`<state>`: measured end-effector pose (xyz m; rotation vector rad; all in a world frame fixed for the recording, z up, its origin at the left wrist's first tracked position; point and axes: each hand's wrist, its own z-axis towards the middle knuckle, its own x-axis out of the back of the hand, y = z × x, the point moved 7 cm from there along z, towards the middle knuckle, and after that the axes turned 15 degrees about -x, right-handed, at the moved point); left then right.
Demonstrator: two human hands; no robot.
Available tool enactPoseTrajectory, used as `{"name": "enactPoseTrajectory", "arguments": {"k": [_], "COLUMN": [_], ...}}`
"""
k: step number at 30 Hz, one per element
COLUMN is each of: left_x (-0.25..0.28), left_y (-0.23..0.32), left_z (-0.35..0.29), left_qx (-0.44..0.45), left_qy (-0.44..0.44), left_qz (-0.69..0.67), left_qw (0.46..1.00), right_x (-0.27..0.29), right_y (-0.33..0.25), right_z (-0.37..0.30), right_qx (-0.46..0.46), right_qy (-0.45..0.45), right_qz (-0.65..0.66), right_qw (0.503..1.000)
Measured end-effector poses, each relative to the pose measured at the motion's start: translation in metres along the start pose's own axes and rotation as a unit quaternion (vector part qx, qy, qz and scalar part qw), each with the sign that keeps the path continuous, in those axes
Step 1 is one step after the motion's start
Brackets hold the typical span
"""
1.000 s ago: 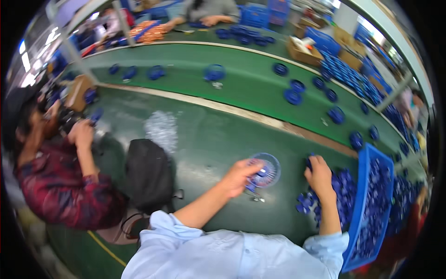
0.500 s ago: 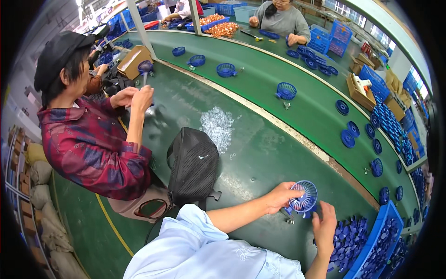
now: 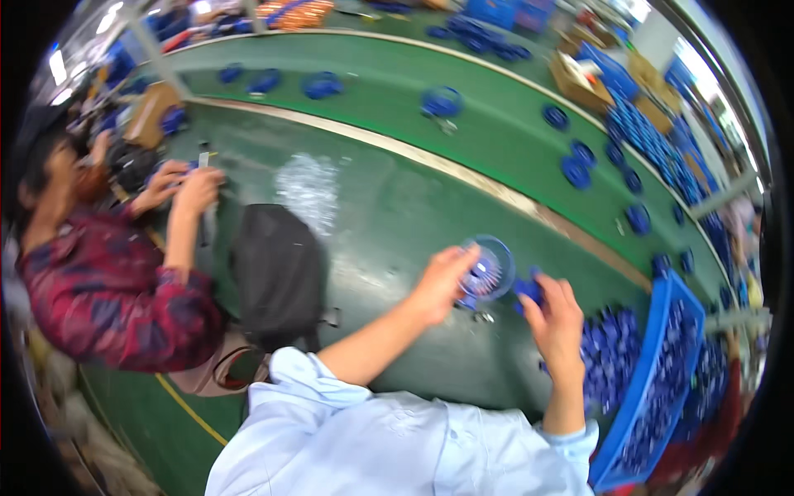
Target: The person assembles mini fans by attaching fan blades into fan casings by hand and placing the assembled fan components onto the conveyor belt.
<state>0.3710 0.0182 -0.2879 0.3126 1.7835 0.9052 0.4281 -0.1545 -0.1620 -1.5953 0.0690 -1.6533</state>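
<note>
My left hand grips a round, blue, ribbed fan housing by its left rim, thumb over the spoked middle. Small metal pieces hang below the housing, blurred. Just to the right, my right hand pinches a small dark-blue plastic part between thumb and fingers. That part is close to the housing's right side; blur hides whether they touch. Below my right hand lies a pile of small blue plastic pieces on the green table.
A long blue bin of similar pieces stands at the right. Beyond a ledge, a green conveyor carries several blue housings. A black bag and a heap of clear pieces lie left, beside a co-worker in a plaid shirt.
The view has turned and shifted. My right hand, with open fingers before, now pinches a small blue part beside the housing. My left hand keeps its hold on the housing.
</note>
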Motion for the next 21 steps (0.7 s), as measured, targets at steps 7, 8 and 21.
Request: {"name": "enactPoseTrajectory", "arguments": {"k": [7,8,21], "left_x": [-0.029,-0.033,-0.031], "left_y": [0.012,0.01,0.02], "left_z": [-0.01,-0.013,-0.01], "left_qx": [0.025,0.032,-0.093], "left_qy": [-0.047,-0.057,-0.104], "left_qz": [0.013,0.025,0.24], "left_qw": [0.998,0.998,0.961], "right_x": [-0.031,-0.034,-0.06], "right_y": [-0.051,-0.049,0.017], "right_z": [0.002,0.002,0.018], "right_qx": [0.071,0.07,-0.204], "right_qy": [-0.008,-0.006,-0.279], "right_qz": [-0.053,-0.055,0.299], "right_qw": [0.996,0.996,0.89]}}
